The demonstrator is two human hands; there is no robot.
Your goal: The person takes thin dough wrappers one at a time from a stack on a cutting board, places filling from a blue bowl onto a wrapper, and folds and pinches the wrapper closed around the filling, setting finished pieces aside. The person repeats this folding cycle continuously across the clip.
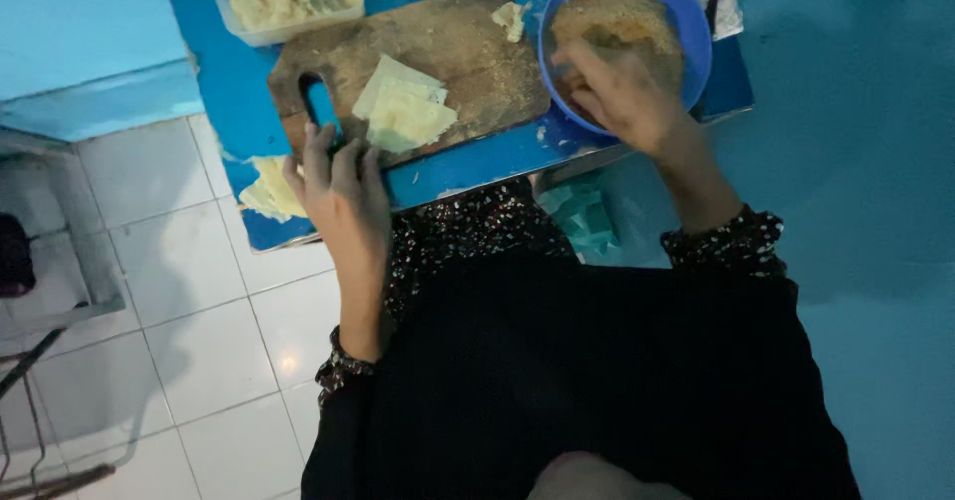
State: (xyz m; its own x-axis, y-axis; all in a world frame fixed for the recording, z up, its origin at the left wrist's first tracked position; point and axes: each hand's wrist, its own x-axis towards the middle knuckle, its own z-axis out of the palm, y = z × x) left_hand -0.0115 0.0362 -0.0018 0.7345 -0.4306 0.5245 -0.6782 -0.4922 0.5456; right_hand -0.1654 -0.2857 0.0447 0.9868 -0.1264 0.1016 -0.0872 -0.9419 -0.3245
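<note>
- Far left, at nine o'clock: white floor tiles (199,331) with a dark wire rack (40,440) at the lower corner, well apart from the work.
- Up at eleven o'clock, a clear tub (288,2) of pale mash sits on the blue table (468,167), just beyond the board's top corner — probably parked there to stay within reach.
- At the table's left edge, a stack of pale wrappers (267,190) lies just beside the left hand, at its nine o'clock.
- The left hand (343,197) lies flat and palm down, fingers (320,152) spread a little and pointing to twelve o'clock, resting on the near edge of the wooden cutting board (438,62) by its handle hole. It grips nothing; it looks to be steadying the board. The forearm runs straight back to six o'clock into a dotted sleeve (343,371).
- At the board's centre, a few square wrappers (406,110) lie overlapped, just past the left fingertips. A small scrap (512,17) sits at the board's one o'clock corner.
- The right hand (622,92) reaches to one o'clock into the blue bowl (696,37) of brown filling, wrist bent, fingers curled down into the mix. It's blurred — I cannot tell whether it pinches any filling.
- The bowl touches the board's right end, so filling and wrappers sit side by side.
- Far right: plain blue wall (865,162).
</note>
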